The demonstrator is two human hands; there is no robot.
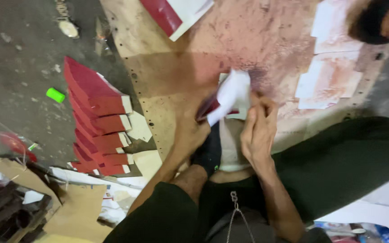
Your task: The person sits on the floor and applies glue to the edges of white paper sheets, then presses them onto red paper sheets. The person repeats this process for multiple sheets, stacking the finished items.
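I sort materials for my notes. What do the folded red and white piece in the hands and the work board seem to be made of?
Folded piece: probably thin card or paper, red outside and white inside; it holds sharp creases. Work board: probably plywood or hardboard, a flat tan sheet with a row of small holes and reddish stains; the blur leaves this open.

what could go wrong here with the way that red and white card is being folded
The red and white card is pinched by both the left hand and the right hand above the stained board, so a crooked crease seems possible. The board's reddish smears might mark the card's white side. The row of finished red pieces leans on the floor beside the board and could probably topple if knocked.
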